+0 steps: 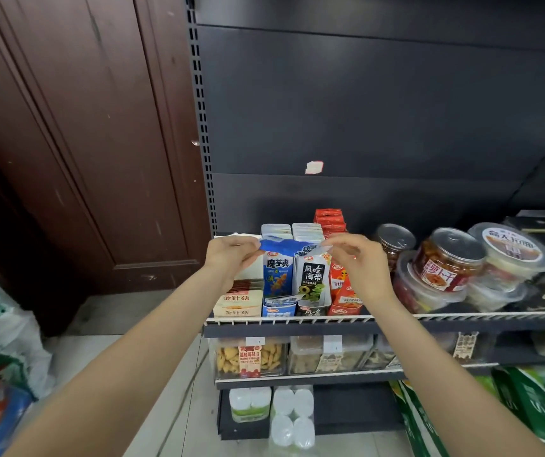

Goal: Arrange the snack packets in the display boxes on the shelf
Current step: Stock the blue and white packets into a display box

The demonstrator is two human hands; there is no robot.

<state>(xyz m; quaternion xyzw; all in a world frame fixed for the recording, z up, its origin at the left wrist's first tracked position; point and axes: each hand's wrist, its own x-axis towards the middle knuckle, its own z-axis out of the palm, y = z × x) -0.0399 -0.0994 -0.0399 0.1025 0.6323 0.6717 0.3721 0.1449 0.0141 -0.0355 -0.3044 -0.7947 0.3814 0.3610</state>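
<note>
Left hand: the left hand is raised over the front of the shelf, forearm running up from 7 o'clock, wrist bent slightly inward; thumb and fingers pinch the left end of a blue snack packet.
Right hand: the right hand comes up from 5 o'clock, forearm stretched toward the shelf, fingers curled, thumb and forefinger pinching the packet's clear right end at about 9 o'clock of the palm.
Blue snack packet: held level between both hands, stretched sideways just above the tops of the display boxes, at 12 o'clock of the blue box.
Blue display box: upright on the shelf, packets standing in rows behind its front panel.
Black-and-white display box: touching the blue one at its 3 o'clock, also filled with upright packets.
Red display box: at 3 o'clock of the black-and-white box, partly hidden by the right hand.
Beige display box: at 9 o'clock of the blue box, lower than its neighbours.
Shelf: dark metal with a pale wire rail along the front edge.
Round tubs: clear lidded containers stacked at 3 o'clock of the boxes.
Lower shelf: clear biscuit tub at 6 o'clock of the beige box.
Door: dark brown wood at 9 o'clock of the shelving.
</note>
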